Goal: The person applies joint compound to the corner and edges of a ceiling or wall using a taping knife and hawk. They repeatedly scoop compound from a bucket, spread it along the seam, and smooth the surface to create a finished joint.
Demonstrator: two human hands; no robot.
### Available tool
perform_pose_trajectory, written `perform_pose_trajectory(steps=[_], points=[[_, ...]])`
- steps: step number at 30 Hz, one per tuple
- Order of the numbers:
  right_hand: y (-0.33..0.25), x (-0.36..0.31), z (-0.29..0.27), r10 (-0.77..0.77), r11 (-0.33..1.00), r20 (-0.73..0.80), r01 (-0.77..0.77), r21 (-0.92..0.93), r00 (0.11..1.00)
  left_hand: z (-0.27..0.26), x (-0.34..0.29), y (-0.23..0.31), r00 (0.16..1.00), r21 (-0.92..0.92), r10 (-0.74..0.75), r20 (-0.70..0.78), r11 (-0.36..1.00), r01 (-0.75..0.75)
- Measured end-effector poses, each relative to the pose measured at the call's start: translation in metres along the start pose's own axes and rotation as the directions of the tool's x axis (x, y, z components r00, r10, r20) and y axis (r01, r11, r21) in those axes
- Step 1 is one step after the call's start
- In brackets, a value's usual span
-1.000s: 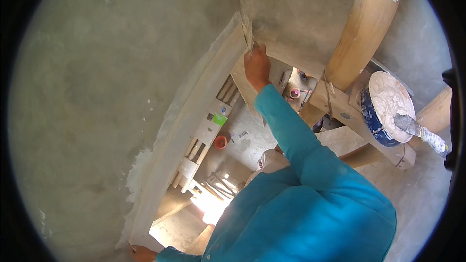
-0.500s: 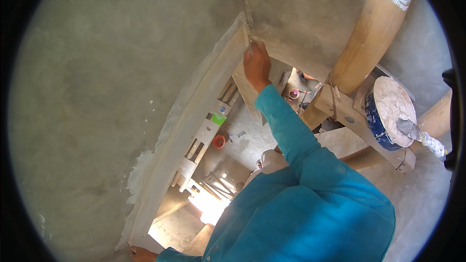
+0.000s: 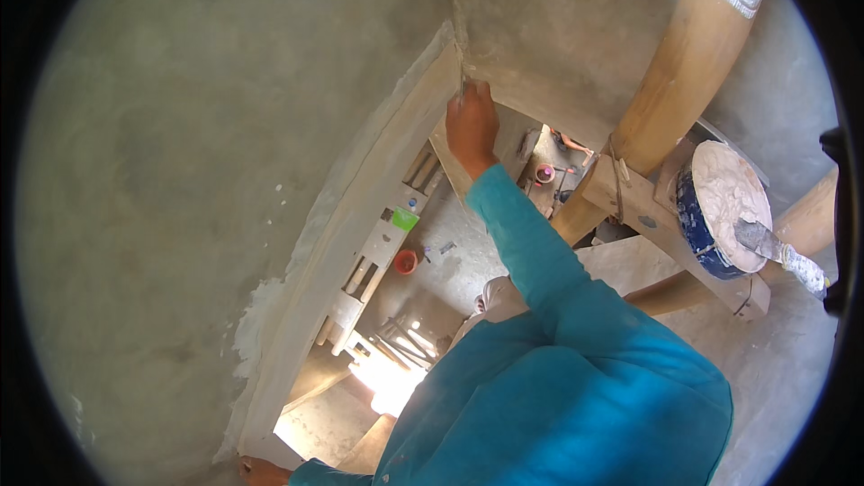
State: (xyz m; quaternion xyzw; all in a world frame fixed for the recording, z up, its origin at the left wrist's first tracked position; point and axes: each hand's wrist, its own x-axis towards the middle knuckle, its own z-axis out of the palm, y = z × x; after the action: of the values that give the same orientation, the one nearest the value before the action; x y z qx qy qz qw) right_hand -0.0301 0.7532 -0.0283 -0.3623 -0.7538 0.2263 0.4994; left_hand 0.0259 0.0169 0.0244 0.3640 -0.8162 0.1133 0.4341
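Note:
My right hand (image 3: 472, 129), in a teal sleeve, is raised to the wall corner where a pale strip (image 3: 360, 175) ends. Its fingers are closed together. A thin greyish edge shows at the fingertips, too small and blurred to name. The strip, with whitish filler smeared along its outer edge, runs diagonally down the grey plastered wall (image 3: 180, 171). At the lower left, my left hand (image 3: 263, 471) touches the strip's lower end; the picture's rim and its angle hide most of its fingers.
On a wooden crosspiece (image 3: 648, 207) at the right stands a blue bucket (image 3: 706, 225) of pinkish-white paste with a putty knife (image 3: 765, 243) lying in it. Thick round poles (image 3: 688, 63) rise beside it. Far below lie a floor (image 3: 459, 252), a red bucket (image 3: 406, 262) and another person's limb (image 3: 576, 145).
My right hand has shifted slightly left and down along the corner, and its forearm has moved with it. My left hand stays in place. Far below, another person's limb has moved.

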Motion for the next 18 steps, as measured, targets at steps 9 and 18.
perform_pose_trajectory(steps=[9, 18], points=[[-0.023, -0.027, -0.007, -0.118, 0.987, 0.025, 0.115, 0.110, 0.993, 0.037, 0.010, -0.022, 0.997, -0.117, 0.028, -0.071, 0.992, -0.036], [-0.006, 0.001, 0.002, -0.089, 0.996, 0.053, 0.087, 0.037, 0.995, 0.023, 0.004, -0.016, 0.999, -0.127, -0.040, 0.024, 0.991, 0.043]])
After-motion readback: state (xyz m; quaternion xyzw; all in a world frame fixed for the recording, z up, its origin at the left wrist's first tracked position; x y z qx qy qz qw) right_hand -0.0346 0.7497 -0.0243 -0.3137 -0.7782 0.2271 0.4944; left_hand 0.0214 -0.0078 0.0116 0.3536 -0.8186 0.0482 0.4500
